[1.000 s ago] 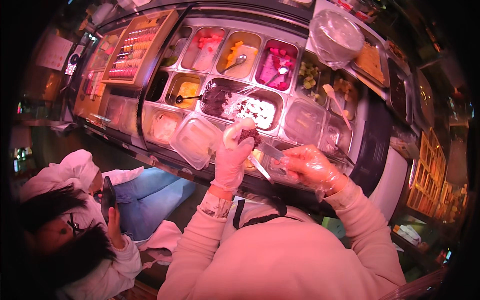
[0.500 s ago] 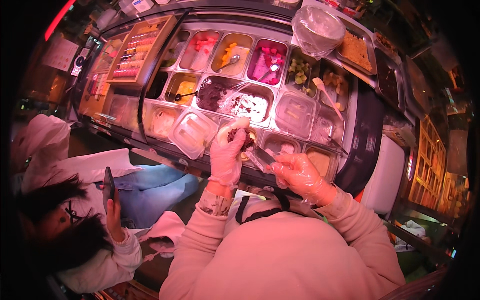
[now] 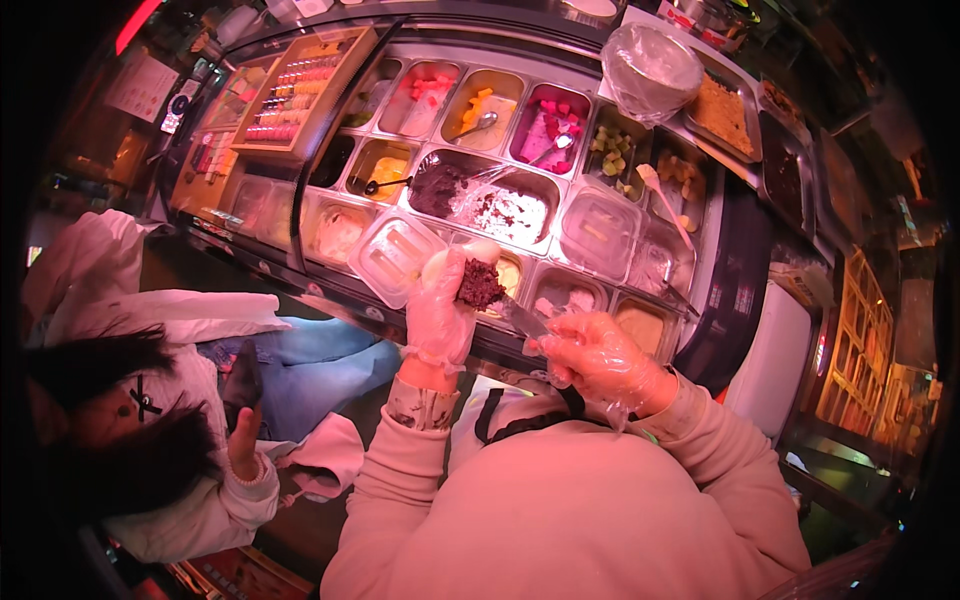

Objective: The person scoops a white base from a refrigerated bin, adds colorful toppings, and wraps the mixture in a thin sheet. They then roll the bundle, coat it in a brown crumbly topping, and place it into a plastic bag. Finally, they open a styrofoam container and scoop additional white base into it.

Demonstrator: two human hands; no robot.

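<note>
My left hand (image 3: 438,305), in a clear plastic glove, cups a dark purple-brown, grainy clump (image 3: 481,285) that looks like sticky rice. In my gloved right hand (image 3: 600,362) is a small spatula (image 3: 524,319) with a flat metal blade, its tip close beside the clump. The fingers of that hand wrap round its handle. Both hands are over the near edge of a counter of metal food pans. Just beyond them a large pan (image 3: 548,240) holds a dark mass and white bits, partly covered by plastic film.
A clear lid (image 3: 398,258) lies tilted over pans left of my hands. Spoons rest in several pans, and a pink-handled spoon (image 3: 664,205) is at the right. A film-covered bowl (image 3: 652,72) and a tray of crumbs (image 3: 724,118) stand at the back right. Another person (image 3: 175,440) sits at the left.
My left thumb has moved off the clump, so more of it shows. The spatula tip stays close to it. The other person's phone has tilted down; the whole view has shifted slightly.
</note>
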